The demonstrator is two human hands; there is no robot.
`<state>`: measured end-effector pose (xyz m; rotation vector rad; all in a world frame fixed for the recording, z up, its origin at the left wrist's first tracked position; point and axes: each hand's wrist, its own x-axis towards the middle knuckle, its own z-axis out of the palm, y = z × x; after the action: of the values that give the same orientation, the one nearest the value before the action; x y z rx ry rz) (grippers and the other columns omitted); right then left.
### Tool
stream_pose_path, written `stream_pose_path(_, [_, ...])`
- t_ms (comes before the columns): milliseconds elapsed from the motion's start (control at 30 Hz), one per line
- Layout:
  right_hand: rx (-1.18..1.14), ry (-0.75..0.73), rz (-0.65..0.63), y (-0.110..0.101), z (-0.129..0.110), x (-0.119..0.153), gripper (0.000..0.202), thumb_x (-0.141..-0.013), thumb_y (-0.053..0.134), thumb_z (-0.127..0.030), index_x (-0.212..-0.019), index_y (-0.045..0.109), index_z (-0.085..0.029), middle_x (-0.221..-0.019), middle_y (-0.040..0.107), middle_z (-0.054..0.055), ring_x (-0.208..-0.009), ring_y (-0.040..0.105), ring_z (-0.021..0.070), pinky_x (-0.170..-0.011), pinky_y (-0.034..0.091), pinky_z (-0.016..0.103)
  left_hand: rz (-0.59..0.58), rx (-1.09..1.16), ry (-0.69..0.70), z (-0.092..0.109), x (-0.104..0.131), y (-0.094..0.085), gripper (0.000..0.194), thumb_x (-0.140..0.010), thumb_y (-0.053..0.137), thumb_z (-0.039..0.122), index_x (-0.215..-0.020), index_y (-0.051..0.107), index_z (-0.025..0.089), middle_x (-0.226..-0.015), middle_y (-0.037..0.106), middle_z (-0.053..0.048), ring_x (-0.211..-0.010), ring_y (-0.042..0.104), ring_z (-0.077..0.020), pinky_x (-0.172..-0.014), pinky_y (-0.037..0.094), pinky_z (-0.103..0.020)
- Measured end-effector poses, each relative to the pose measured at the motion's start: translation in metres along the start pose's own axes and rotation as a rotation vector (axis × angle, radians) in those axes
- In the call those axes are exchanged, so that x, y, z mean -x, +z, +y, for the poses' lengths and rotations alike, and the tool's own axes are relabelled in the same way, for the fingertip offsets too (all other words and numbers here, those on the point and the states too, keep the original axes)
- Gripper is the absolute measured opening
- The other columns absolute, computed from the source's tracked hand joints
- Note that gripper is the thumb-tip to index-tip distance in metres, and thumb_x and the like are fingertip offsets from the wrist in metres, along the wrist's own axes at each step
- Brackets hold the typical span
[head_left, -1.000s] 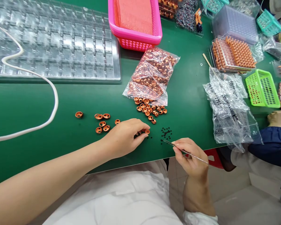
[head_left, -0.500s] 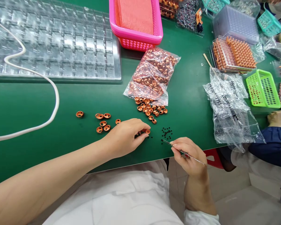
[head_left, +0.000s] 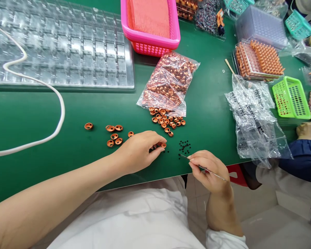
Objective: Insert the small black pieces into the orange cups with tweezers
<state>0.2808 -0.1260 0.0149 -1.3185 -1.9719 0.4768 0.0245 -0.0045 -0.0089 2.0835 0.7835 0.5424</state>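
Note:
Between thumb and fingers, my left hand (head_left: 140,151) pinches a small copper-coloured cup with a hole (head_left: 163,145), low over the table. My right hand (head_left: 209,170) grips a thin metal tool, probably tweezers (head_left: 204,168), like a pen. Its tip touches or hovers at the near edge of a scatter of tiny black pieces (head_left: 185,146); whether it has one cannot be made out. A loose pile of copper-coloured cups (head_left: 166,121) lies beyond my left hand, spilling from a clear bag (head_left: 169,81) full of them. Several more cups (head_left: 114,136) sit left of that hand.
Clear compartment trays (head_left: 62,48) and a white cord (head_left: 59,117) lie at left. A pink basket (head_left: 150,38) stands at the back. Crumpled plastic bags (head_left: 254,121), a green basket (head_left: 291,98) and trays of orange parts (head_left: 259,58) are at right, beside another person's hand (head_left: 308,131).
Almost nothing differs. My right hand and forearm have shifted very slightly, while the tool's tip stays by the black pieces. My left hand keeps its hold on the cup.

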Motion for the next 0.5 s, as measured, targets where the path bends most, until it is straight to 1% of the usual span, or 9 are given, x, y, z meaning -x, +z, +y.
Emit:
stream_pose_path(200, [0.004, -0.031, -0.01, -0.0005, -0.0005, -0.0039, 0.039, -0.086, 0.067, 0.003, -0.115, 0.065, -0.022, -0.098, 0.075, 0.006, -0.089, 0.074, 0.0193, -0.076, 0.063, 0.035, -0.003, -0.004, -0.003, -0.001, -0.0006, 0.001, 0.011, -0.095, 0.064, 0.015, -0.1, 0.074, 0.016, -0.087, 0.073, -0.003, -0.079, 0.069, -0.0179, -0.07, 0.053, -0.027])
stream_pose_path(333, [-0.01, -0.024, -0.026, -0.0014, 0.0005, -0.0036, 0.038, -0.086, 0.067, 0.005, -0.113, 0.065, -0.021, -0.098, 0.075, 0.006, -0.089, 0.073, 0.018, -0.078, 0.062, 0.034, -0.002, -0.002, -0.006, -0.0011, -0.0003, 0.0005, 0.011, -0.096, 0.064, 0.016, -0.1, 0.074, 0.016, -0.088, 0.073, -0.003, -0.078, 0.069, -0.0177, -0.071, 0.053, -0.027])
stream_pose_path(500, [0.001, -0.037, 0.0, 0.0001, 0.0003, -0.0069, 0.037, -0.085, 0.067, 0.006, -0.111, 0.064, -0.02, -0.094, 0.074, 0.006, -0.085, 0.072, 0.0167, -0.074, 0.062, 0.032, -0.004, 0.003, 0.003, -0.0012, 0.0004, 0.0001, 0.01, -0.094, 0.066, 0.014, -0.1, 0.073, 0.016, -0.088, 0.073, -0.003, -0.079, 0.069, -0.0177, -0.071, 0.053, -0.027])
